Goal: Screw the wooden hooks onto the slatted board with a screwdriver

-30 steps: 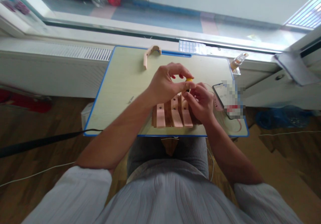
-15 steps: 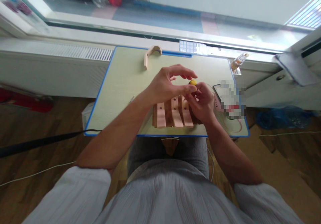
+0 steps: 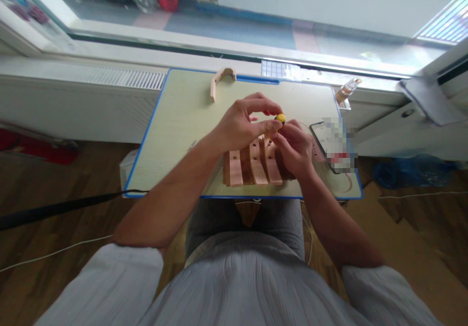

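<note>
A wooden assembly (image 3: 252,165) of brown blocks with pale pink slats and small holes lies on the small blue-edged desk (image 3: 175,121), near its front edge. Above its far right end, my left hand (image 3: 239,124) pinches a small tool with a yellow top (image 3: 280,118) between thumb and fingers. My right hand (image 3: 294,148) is curled against the same spot, fingers closed on the tool's lower part and resting on the assembly's right side. What lies under the fingers is hidden.
A curved pale wooden piece (image 3: 219,80) lies at the desk's far edge. A phone (image 3: 331,143) with a pink cable lies at the right. A small screw (image 3: 192,144) lies left of my arm. A small bottle (image 3: 347,89) stands on the sill, a radiator (image 3: 91,75) to the left.
My left hand's fingers opened slightly, then closed round the yellow-topped tool again, as in a twisting motion. The right hand stayed in place. The assembly has not moved.
</note>
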The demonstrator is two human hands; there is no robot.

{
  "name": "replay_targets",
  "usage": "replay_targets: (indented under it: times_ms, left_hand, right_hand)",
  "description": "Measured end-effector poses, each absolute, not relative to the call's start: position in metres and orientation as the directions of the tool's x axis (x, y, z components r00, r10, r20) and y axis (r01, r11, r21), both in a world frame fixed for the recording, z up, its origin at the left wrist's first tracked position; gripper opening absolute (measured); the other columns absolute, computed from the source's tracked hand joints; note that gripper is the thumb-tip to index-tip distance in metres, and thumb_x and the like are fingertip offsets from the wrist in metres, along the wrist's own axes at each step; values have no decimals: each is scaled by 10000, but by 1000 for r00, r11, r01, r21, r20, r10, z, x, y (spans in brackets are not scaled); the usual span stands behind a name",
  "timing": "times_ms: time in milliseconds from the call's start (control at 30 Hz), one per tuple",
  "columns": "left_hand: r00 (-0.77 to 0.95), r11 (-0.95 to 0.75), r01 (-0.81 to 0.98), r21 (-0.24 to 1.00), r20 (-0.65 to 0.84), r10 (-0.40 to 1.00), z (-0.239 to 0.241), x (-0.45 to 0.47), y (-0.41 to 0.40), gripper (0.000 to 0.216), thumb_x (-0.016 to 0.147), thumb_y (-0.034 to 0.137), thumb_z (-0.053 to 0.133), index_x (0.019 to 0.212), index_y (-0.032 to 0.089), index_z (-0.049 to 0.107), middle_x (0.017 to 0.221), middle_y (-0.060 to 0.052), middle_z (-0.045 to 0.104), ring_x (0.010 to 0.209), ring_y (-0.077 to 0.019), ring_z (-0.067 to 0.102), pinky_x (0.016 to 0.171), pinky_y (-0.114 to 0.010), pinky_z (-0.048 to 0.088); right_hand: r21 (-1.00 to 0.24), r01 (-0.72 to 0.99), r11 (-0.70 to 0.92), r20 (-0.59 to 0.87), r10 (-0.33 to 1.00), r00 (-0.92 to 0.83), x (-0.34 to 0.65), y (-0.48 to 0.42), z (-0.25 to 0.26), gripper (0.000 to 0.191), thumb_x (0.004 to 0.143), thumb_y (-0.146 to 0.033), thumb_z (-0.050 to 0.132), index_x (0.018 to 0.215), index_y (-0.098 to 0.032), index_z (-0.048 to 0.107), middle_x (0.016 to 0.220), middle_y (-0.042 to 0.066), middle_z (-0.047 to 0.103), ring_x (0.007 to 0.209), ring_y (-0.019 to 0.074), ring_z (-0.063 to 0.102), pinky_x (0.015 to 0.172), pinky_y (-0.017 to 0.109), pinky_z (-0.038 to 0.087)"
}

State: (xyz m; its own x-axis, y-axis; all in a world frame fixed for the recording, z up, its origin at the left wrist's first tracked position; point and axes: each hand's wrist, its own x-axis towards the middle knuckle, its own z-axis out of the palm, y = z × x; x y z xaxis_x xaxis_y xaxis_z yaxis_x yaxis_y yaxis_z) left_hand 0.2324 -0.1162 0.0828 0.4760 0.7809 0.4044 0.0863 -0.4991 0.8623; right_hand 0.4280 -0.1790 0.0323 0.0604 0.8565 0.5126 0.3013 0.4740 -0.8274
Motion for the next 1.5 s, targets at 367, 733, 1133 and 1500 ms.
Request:
replay_targets:
  times_ms: [367, 733, 1133, 1500]
  left_hand:
    - [462, -468, 79, 880, 383, 800, 81, 237, -116, 360, 846, 473, 934, 1093, 242, 810, 1193, -74, 823, 1116, -220, 755, 890, -327, 654]
    - [494, -466, 18, 885, 397, 773, 82, 234, -118, 223, 947, 393, 849, 1130, 265, 857, 1248, -95, 768, 1154, -219, 734, 866, -301, 663]
    - [458, -491, 93, 866, 401, 793, 78, 237, -117, 392, 858, 560, 928, 1063, 250, 802, 1146, -58, 829, 1083, -208, 762, 886, -329, 646]
    - [509, -462, 12, 887, 392, 766, 80, 236, -118, 263, 962, 466, 843, 1135, 269, 867, 1247, -97, 773, 1156, -222, 746, 864, -309, 651]
  right_hand:
    - [-852, 295, 432, 481, 869, 119, 425, -175, 20, 425, 963, -501, 856, 833, -278, 518, 738, -65, 488, 642, 127, 434, 578, 308, 363]
    - [-766, 383, 516, 573, 819, 42, 427, -180, 37, 365, 1024, -507, 792, 803, -263, 633, 796, -9, 558, 749, 171, 522, 657, 347, 452]
    - [-838, 329, 436, 496, 860, 123, 423, -178, 25, 376, 955, -479, 854, 837, -269, 564, 709, -75, 497, 630, 120, 423, 584, 309, 373]
    - [-791, 360, 494, 555, 827, 85, 424, -178, 32, 372, 1001, -503, 810, 817, -268, 588, 710, -60, 488, 645, 134, 448, 602, 325, 390]
